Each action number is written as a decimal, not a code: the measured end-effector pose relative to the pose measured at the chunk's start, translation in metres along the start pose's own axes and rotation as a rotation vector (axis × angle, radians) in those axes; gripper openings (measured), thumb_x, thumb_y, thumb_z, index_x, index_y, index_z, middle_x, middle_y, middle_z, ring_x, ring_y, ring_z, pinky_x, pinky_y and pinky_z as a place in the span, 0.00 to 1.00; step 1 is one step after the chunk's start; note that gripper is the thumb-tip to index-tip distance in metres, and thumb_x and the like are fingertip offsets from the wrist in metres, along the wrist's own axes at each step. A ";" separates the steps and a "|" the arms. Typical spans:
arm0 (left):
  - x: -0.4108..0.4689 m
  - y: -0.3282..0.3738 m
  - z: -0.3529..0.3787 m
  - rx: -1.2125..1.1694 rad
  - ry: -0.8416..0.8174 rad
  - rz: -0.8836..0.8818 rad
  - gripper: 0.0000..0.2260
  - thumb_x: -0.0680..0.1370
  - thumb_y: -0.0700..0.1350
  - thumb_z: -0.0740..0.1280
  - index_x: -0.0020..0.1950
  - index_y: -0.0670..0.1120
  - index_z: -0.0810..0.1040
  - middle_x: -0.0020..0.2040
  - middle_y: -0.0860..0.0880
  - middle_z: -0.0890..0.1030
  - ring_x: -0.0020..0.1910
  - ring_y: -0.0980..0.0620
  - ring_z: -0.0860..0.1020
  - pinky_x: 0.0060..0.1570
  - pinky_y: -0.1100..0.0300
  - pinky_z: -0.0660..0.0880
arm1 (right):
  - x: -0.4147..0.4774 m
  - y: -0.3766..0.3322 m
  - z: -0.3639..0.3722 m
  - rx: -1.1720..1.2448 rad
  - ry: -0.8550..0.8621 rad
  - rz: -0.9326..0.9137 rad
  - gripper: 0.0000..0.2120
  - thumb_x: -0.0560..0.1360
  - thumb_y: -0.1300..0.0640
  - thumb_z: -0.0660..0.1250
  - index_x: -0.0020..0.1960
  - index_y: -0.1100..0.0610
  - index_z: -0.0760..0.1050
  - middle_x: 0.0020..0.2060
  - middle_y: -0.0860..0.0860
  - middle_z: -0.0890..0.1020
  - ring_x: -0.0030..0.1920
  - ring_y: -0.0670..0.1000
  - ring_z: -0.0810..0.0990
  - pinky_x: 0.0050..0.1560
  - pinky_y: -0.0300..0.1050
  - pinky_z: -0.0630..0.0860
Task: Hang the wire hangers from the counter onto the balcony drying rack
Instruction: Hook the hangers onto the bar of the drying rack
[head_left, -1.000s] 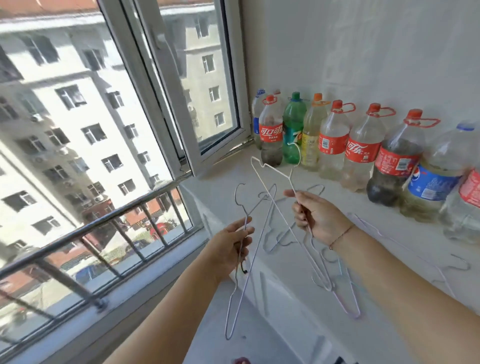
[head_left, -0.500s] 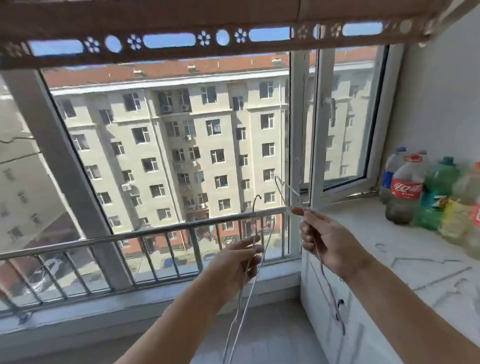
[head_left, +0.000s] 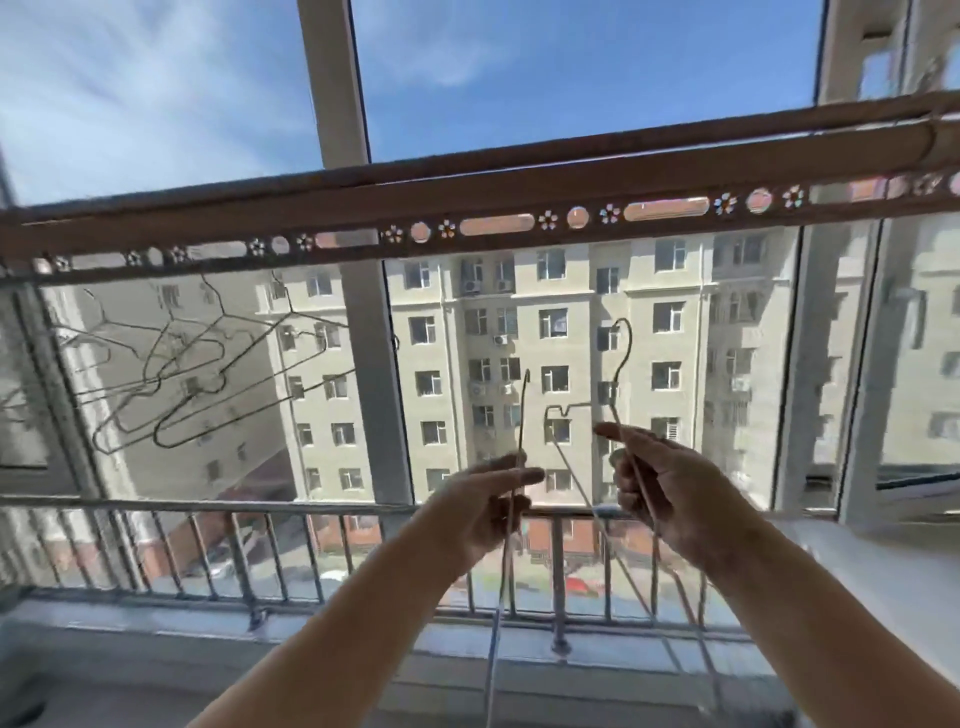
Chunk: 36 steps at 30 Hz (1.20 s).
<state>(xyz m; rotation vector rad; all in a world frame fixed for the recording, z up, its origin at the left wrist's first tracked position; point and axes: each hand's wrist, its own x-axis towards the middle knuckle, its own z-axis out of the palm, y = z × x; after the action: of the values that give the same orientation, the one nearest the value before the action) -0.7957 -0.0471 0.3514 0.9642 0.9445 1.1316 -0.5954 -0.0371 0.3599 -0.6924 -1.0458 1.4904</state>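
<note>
Holds both bare forearms up from the lower edge toward the window, hands level with each other and apart, beneath the drying rack (head_left: 467, 200). Pinches a wire hanger (head_left: 522, 415) in the left hand (head_left: 483, 506) between thumb and outstretched forefinger, remaining fingers bent behind. Grip narrow, closed on the thin wire. Presents that hanger edge-on, hook end straight up above the fingertips, lower part trailing down past the wrist toward the floor.

Grasps a second wire hanger (head_left: 626, 358) in the right hand (head_left: 670, 493) just under the neck, fingers curled round the wire, forefinger stretched leftward. Grip likewise closed on it. Carries this hook upright above the knuckles, one shoulder bending out to the left between the two hands, long side running down behind the wrist. Has both hooks short of the rack bar, apart from it.

Shows the rack as a brown bar punched with flower and slot holes, slanting up to the right across the glass. Bears several hung hangers (head_left: 171, 374) at its left end, tilted, overlapping and blurred. Includes a metal railing (head_left: 208, 506) outside, an apartment block (head_left: 519, 312) beyond, and a pale table (head_left: 883, 566) at the right edge.
</note>
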 end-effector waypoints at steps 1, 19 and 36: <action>-0.003 0.010 -0.009 0.004 0.014 0.016 0.15 0.75 0.36 0.68 0.61 0.41 0.77 0.39 0.49 0.84 0.29 0.56 0.76 0.28 0.66 0.71 | 0.003 0.000 0.012 -0.004 -0.021 -0.006 0.11 0.79 0.60 0.58 0.53 0.61 0.78 0.26 0.49 0.71 0.26 0.45 0.68 0.24 0.35 0.66; 0.021 0.141 -0.086 0.030 0.224 0.288 0.14 0.77 0.40 0.63 0.62 0.40 0.75 0.32 0.51 0.83 0.30 0.55 0.70 0.34 0.63 0.65 | 0.114 -0.025 0.127 -0.187 -0.243 -0.082 0.12 0.78 0.59 0.60 0.57 0.64 0.76 0.29 0.51 0.69 0.28 0.46 0.65 0.27 0.35 0.63; 0.081 0.192 -0.134 -0.015 0.159 0.407 0.10 0.79 0.39 0.59 0.60 0.45 0.74 0.38 0.50 0.85 0.25 0.57 0.74 0.30 0.64 0.69 | 0.203 -0.013 0.170 -0.185 -0.285 -0.103 0.12 0.78 0.58 0.60 0.56 0.61 0.78 0.30 0.50 0.71 0.29 0.45 0.67 0.31 0.36 0.65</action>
<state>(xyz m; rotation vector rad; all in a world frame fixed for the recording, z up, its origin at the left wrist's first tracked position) -0.9622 0.0787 0.4838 1.0964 0.8866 1.5736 -0.7777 0.1208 0.4709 -0.5542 -1.4302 1.4416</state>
